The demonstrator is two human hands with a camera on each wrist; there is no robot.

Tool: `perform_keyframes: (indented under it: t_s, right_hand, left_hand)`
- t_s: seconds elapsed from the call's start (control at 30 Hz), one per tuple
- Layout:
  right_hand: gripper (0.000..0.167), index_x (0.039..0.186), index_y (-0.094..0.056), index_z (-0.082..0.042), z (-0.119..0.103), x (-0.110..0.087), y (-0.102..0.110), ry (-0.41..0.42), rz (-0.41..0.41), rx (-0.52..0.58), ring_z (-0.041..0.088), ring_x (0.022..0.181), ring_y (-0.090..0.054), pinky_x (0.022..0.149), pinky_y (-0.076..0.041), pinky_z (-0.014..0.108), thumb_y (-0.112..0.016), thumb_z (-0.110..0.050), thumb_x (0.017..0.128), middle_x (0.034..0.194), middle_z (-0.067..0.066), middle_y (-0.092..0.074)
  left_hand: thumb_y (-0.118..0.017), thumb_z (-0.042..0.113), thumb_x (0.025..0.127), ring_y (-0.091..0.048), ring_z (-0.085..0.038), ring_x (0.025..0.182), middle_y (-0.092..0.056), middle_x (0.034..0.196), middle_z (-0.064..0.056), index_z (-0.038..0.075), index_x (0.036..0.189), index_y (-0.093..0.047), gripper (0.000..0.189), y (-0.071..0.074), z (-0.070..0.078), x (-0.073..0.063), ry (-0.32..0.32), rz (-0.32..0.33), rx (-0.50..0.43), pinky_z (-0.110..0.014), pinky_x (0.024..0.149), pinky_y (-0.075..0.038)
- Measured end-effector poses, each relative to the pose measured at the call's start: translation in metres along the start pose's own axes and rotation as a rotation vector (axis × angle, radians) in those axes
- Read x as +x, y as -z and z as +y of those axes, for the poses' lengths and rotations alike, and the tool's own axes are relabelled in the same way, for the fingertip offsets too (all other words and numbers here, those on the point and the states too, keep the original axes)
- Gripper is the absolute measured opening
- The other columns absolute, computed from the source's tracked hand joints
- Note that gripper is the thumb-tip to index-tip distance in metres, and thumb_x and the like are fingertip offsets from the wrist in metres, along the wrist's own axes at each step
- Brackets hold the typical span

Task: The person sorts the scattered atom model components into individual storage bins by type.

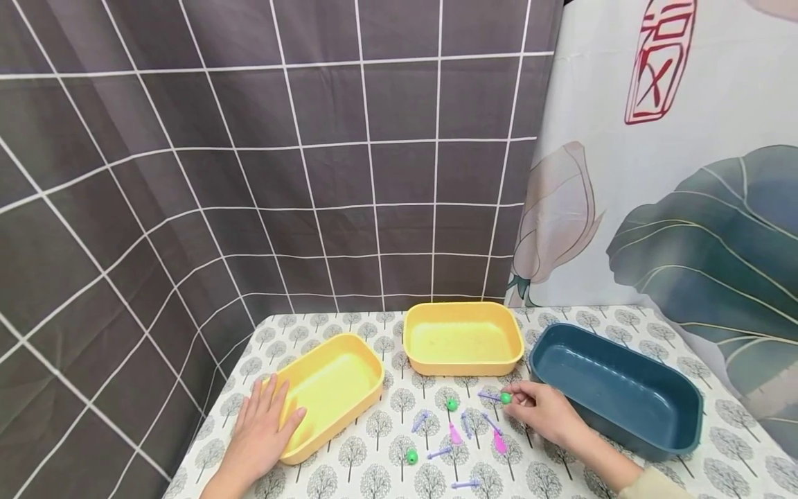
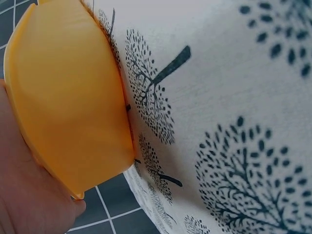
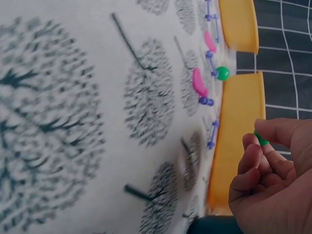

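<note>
My right hand [image 1: 541, 409] pinches a small green bead [image 1: 506, 398] between thumb and fingertips, above the tablecloth and left of the blue bin. In the head view the bead overlaps one end of a purple rod [image 1: 489, 396] with knobbed ends; in the right wrist view that rod [image 3: 213, 134] lies apart, on the cloth. My left hand [image 1: 260, 426] rests with straight, spread fingers over the near left rim of a yellow bin [image 1: 364, 346]. Two more green beads [image 1: 412, 457], several purple rods [image 1: 464, 484] and two flat pink pieces [image 1: 500, 442] lie scattered between the hands.
A second yellow bin [image 1: 464, 369] stands at the back middle. The deep blue bin [image 1: 623, 433] stands at the right, close to my right forearm. Tree-patterned cloth [image 1: 352, 450] covers the table, with a dark gridded curtain [image 1: 399, 173] behind it.
</note>
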State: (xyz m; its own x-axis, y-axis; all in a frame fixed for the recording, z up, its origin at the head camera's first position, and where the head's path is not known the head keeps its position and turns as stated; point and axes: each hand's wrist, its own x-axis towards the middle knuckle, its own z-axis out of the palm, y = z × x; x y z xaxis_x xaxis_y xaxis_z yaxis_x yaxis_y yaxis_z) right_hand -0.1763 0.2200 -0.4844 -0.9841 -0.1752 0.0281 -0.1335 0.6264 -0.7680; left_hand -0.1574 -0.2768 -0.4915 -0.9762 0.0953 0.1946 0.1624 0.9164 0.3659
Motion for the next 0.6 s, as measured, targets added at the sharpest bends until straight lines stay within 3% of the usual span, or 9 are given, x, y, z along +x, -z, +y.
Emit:
perform_keyframes:
  t_s: [0.27, 0.6]
  right_hand:
    - [0.029, 0.114, -0.075, -0.005, -0.020, 0.012, -0.009, 0.023, 0.009, -0.014, 0.004, 0.066, -0.049, 0.058, -0.041, 0.021, -0.077, -0.016, 0.087, 0.079, -0.006, -0.061]
    - [0.029, 0.112, -0.074, -0.001, -0.048, 0.029, -0.028, 0.088, -0.014, 0.051, 0.006, 0.069, -0.053, 0.061, -0.047, 0.019, -0.076, -0.012, 0.086, 0.081, -0.004, -0.064]
  left_hand:
    - [-0.044, 0.053, 0.105, -0.002, -0.047, 0.153, -0.014, 0.166, -0.025, -0.001, 0.156, -0.032, 0.075, -0.002, -0.002, 0.001, 0.000, 0.002, 0.011, -0.067, 0.120, -0.004]
    - [-0.044, 0.054, 0.105, -0.004, -0.048, 0.153, -0.015, 0.166, -0.026, -0.002, 0.155, -0.033, 0.076, -0.001, 0.000, 0.000, 0.003, 0.006, 0.006, -0.067, 0.120, -0.005]
